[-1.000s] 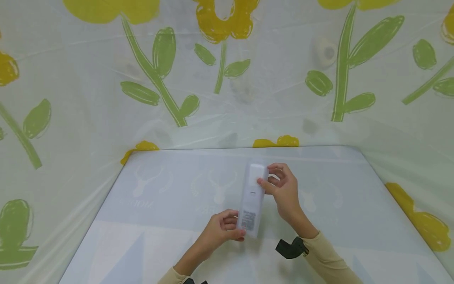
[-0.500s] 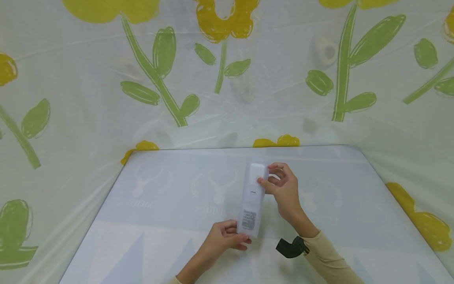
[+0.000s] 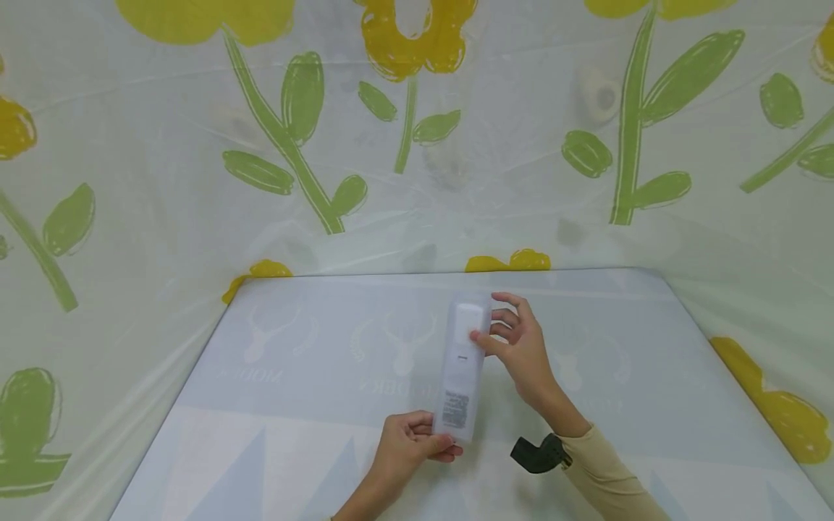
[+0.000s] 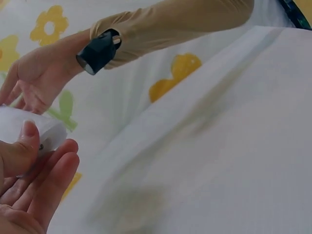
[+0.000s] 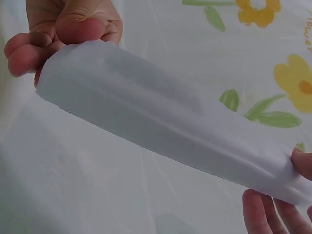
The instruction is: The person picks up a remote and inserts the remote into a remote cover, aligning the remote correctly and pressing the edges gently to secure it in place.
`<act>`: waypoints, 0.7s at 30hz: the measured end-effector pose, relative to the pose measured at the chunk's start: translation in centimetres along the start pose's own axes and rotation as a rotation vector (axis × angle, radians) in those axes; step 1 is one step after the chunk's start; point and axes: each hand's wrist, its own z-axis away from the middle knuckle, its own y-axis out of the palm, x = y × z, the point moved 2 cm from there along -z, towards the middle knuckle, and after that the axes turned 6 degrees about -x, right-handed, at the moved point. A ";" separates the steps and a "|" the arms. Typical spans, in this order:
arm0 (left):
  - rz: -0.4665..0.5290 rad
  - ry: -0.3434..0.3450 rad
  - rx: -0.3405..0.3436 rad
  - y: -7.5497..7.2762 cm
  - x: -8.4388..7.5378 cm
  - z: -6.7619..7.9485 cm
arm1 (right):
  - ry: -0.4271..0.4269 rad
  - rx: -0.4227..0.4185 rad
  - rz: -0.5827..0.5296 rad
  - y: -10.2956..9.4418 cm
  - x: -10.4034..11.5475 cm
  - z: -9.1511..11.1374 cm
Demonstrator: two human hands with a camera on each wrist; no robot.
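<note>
A white remote control (image 3: 460, 369) in a frosted sleeve is held above the table, its back facing up with a battery-cover latch and a grey printed label. My left hand (image 3: 412, 445) pinches the near end, thumb on top and fingers beneath. At the far end my right hand (image 3: 517, 347) grips the right side, its thumb on the back face and its index finger raised near the top corner. In the right wrist view the long side of the remote control (image 5: 161, 122) spans between both hands. The left wrist view catches only its near end.
The table (image 3: 293, 362) has a pale cloth with faint antler prints and blue triangles. A white curtain (image 3: 489, 181) with yellow flowers and green leaves hangs behind and on both sides. A dark camera mount (image 3: 539, 454) sits on the right wrist.
My left hand has slid down from the remote control's left side to its near end. The remote control has shifted slightly toward me, and my right index finger has lifted a little.
</note>
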 end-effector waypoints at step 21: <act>-0.001 0.014 -0.009 -1.1 0.8 -0.9 | -0.151 0.137 0.090 0.0 2.4 0.8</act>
